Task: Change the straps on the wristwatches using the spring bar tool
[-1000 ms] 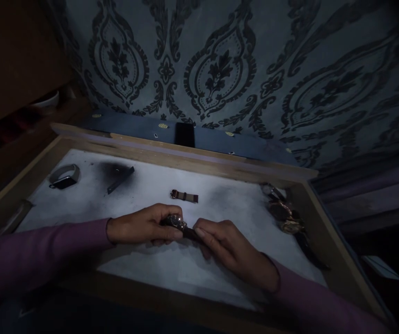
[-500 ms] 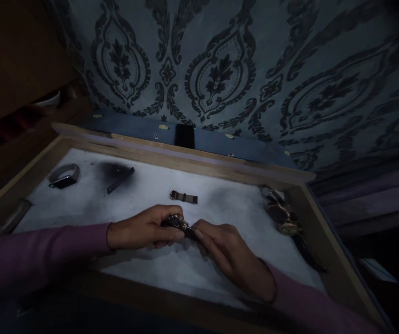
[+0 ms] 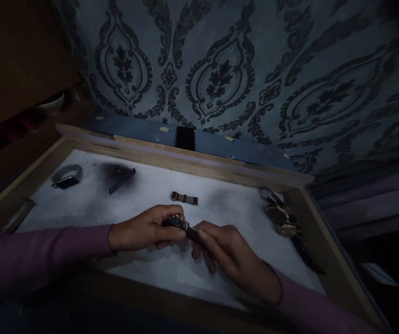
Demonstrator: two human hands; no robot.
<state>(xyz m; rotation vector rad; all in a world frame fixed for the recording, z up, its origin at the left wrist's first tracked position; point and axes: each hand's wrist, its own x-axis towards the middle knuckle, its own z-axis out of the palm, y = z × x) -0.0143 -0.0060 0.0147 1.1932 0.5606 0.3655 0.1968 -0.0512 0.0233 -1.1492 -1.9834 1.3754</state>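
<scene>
My left hand (image 3: 151,228) is closed around the case of a wristwatch (image 3: 177,221), thumb in front and fingers behind. A dark strap (image 3: 194,234) runs from the case to the right. My right hand (image 3: 232,255) pinches that strap between thumb and index finger, its other fingers hanging loosely below. Just beyond the hands, a short brown watch strap piece (image 3: 184,198) with a buckle lies on the white surface. Whether the held strap is fixed to the case cannot be made out.
A wooden-rimmed tray (image 3: 185,157) surrounds the white surface (image 3: 151,181). A grey-banded watch (image 3: 67,177) and a dark flat strip (image 3: 122,181) lie at left. Several watches (image 3: 287,227) are heaped at right. A black phone (image 3: 185,138) rests behind the far rim, before the patterned wall.
My right hand has shifted slightly right along the strap, and its lower fingers have loosened into view. My left hand keeps its hold on the watch. The camera view has moved slightly.
</scene>
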